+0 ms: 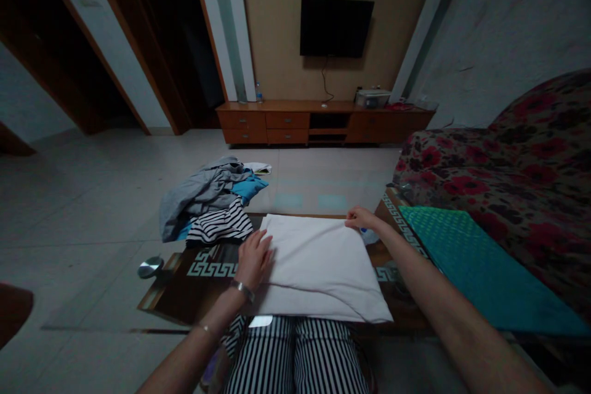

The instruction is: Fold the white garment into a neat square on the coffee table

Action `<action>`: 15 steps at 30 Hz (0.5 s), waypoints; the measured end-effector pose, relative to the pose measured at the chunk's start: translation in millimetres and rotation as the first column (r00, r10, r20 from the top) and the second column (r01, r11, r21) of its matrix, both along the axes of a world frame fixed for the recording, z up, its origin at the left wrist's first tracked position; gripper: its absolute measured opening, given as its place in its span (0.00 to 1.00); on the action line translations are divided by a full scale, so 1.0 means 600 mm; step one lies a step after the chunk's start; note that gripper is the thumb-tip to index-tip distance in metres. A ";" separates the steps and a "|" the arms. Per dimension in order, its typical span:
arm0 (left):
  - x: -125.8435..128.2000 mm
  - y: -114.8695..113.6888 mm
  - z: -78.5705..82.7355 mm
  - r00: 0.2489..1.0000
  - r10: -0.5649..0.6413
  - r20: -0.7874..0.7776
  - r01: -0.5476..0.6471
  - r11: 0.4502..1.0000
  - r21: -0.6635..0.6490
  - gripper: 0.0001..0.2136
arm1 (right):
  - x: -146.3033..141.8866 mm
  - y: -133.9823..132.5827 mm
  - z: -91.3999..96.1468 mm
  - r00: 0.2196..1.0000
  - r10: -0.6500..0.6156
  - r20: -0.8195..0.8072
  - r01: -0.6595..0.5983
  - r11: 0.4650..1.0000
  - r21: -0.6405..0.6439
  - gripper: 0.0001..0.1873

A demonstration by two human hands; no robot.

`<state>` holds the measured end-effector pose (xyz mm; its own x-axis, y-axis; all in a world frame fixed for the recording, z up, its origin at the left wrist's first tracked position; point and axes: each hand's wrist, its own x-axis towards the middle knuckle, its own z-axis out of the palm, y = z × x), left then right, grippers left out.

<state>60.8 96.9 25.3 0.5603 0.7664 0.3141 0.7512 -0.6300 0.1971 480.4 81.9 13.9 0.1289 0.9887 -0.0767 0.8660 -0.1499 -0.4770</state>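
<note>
No words, brands, numbers or signs can be read anywhere in the view. The white cloth (pixel 318 265) under the left hand (pixel 253 258) and right hand (pixel 361 218) is plain, and the striped garment (pixel 219 226) just beyond the left hand bears only stripes. The counter (pixel 184 295) shows a key-pattern border beside the left hand, which is ornament and not lettering.

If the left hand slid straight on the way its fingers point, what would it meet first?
The left hand lies flat on the folded white cloth, fingers pointing up-right across it. It would probably just cross more cloth; depth is unclear.
</note>
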 end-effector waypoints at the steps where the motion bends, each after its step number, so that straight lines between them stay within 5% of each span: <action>1: 0.016 0.030 0.010 1.000 0.006 0.007 -0.006 1.000 -0.002 0.19 | 0.001 0.001 0.002 1.000 0.013 0.004 -0.013 1.000 -0.021 0.04; 8: 0.088 0.205 0.028 0.984 -0.002 -0.177 -0.035 0.978 -0.206 0.14 | 0.014 0.008 0.005 0.999 0.013 0.052 -0.009 0.997 -0.074 0.06; 15: 0.103 0.258 0.030 0.979 -0.028 -0.200 -0.044 0.938 -0.343 0.08 | 0.025 -0.006 0.006 0.998 -0.039 0.059 0.042 0.997 -0.066 0.08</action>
